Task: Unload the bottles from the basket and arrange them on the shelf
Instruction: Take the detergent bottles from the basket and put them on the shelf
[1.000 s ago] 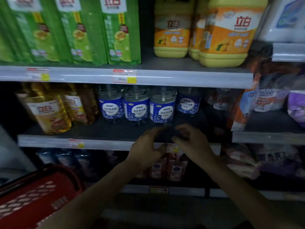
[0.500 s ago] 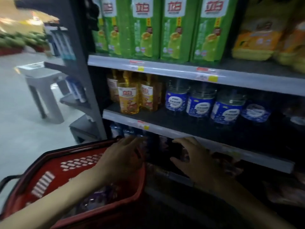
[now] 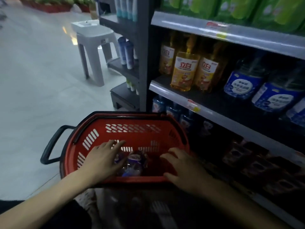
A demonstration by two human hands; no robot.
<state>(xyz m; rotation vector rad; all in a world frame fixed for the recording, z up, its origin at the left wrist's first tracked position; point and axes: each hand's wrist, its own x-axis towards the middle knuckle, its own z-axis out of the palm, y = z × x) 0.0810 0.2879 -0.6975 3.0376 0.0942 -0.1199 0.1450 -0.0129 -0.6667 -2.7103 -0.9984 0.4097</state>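
A red plastic basket [image 3: 132,129] with black handles stands on the floor in front of the shelf unit. Inside lie bottles with purple labels [image 3: 134,160], partly hidden in the dark. My left hand [image 3: 103,160] reaches into the basket with fingers spread, just left of the bottles. My right hand [image 3: 184,169] hovers over the basket's near right rim, fingers loosely bent, holding nothing. On the middle shelf [image 3: 178,96] stand amber bottles [image 3: 183,70] and clear bottles with blue labels [image 3: 241,83].
A grey plastic stool [image 3: 94,47] stands on the pale floor to the left. The shelf's end rack [image 3: 125,66] holds tubes. Green packs [image 3: 239,9] fill the top shelf. Dark packets [image 3: 264,167] lie on the lowest shelf at right.
My view has swung left and down from the shelf to the basket. Both hands have dropped from the shelf edge; the left hand is now inside the basket, the right over its rim.
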